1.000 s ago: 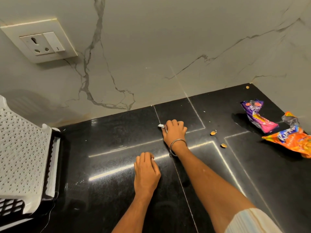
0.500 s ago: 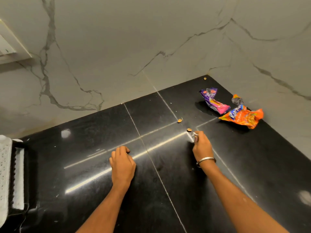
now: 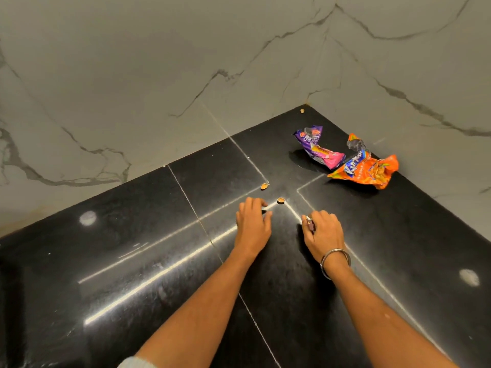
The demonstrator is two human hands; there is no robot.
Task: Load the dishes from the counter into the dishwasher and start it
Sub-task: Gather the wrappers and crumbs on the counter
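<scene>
Moved rightward since earlier, the left hand [image 3: 252,224] is laid open on the tabletop [image 3: 132,261]; a small scrap [image 3: 310,224] is pinched by the right hand [image 3: 322,232]. Two shell bits [image 3: 280,200] and crumpled wrappers [image 3: 365,168] lie beyond.

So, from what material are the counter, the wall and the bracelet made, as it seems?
Counter: probably polished black granite; it is glossy, finely speckled and mirrors the lights. Wall: pale marble or a marble-look tile, with grey veins and a joint line. Bracelet: apparently silvery metal, thin and shiny.

2 crumpled snack wrappers [image 3: 345,158], scattered shell bits [image 3: 264,186]
</scene>
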